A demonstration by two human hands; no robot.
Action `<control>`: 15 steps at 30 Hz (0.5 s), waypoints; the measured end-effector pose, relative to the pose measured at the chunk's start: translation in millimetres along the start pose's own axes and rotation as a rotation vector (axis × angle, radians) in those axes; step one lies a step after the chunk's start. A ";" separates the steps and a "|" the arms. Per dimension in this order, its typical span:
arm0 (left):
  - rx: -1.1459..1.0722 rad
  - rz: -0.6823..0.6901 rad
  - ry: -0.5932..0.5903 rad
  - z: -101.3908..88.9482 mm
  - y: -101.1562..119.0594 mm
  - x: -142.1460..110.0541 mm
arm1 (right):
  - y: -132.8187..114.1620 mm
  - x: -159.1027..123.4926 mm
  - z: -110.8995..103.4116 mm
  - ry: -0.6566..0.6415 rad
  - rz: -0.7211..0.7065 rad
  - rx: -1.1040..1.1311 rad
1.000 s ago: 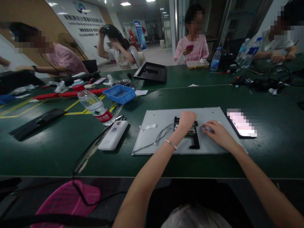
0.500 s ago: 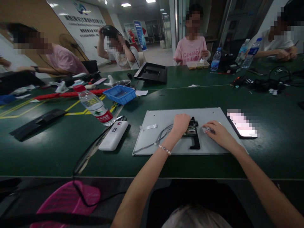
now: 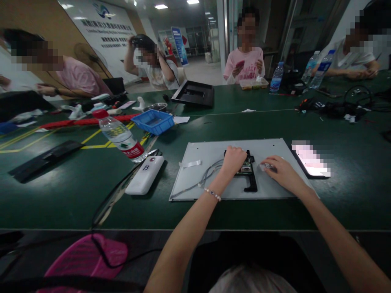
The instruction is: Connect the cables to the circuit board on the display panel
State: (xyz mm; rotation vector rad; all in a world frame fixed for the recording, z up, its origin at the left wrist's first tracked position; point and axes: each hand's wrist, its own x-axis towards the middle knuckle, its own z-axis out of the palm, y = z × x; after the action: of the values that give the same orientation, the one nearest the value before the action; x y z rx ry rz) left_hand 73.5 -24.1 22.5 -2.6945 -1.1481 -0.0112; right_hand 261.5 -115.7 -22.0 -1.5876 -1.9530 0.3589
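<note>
A pale flat panel point(image 3: 275, 152) lies on the green table in front of me. On it sits a black bracket point(image 3: 252, 182) with a small green circuit board point(image 3: 245, 167) in it, and grey cables point(image 3: 205, 178) run off to the left. My left hand point(image 3: 234, 158) is closed over the upper part of the bracket and board; its fingertips are hidden, so what it grips cannot be made out. To the right, my right hand point(image 3: 277, 169) rests low over the panel, its fingers pinched around something small, partly clear and dark, too small to name.
A phone point(image 3: 311, 160) lies right of the panel. Left are a white power bank point(image 3: 145, 175), a tilted water bottle point(image 3: 120, 136), a blue tray point(image 3: 154, 121) and a long black part point(image 3: 45, 160). A black frame point(image 3: 195, 92) stands farther back. Several people sit around the table.
My hands stay almost where they were, with a slight shift of the left fingers on the bracket. Across the table, a person has raised a pink object in one hand.
</note>
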 end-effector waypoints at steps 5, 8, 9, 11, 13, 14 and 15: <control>0.022 0.049 0.102 3.1 -4.2 -1.6 | 5.1 -0.7 0.3 0.048 0.029 -0.024; 0.031 0.078 0.138 6.8 -6.3 -1.5 | 7.4 -0.9 0.5 0.046 0.051 -0.044; 0.037 0.083 0.145 8.2 -6.6 -1.2 | 7.5 -0.9 0.3 0.042 0.057 -0.048; 0.047 0.091 0.152 10.7 -6.7 -0.5 | 7.0 -1.2 0.0 0.033 0.064 -0.041; 0.053 0.106 0.160 12.7 -6.3 0.1 | 6.2 -1.7 0.1 0.028 0.067 -0.010; 0.058 0.112 0.166 13.4 -6.0 0.4 | 5.8 -2.0 0.4 0.031 0.068 0.011; 0.063 0.116 0.173 14.0 -5.7 0.6 | 5.4 -2.4 0.7 0.034 0.070 0.031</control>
State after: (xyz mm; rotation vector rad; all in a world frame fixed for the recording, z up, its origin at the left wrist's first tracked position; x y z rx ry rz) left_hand 68.8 -17.0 9.9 -2.6397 -0.9259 -0.1834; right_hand 265.7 -116.5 -26.1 -1.6351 -1.8615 0.3861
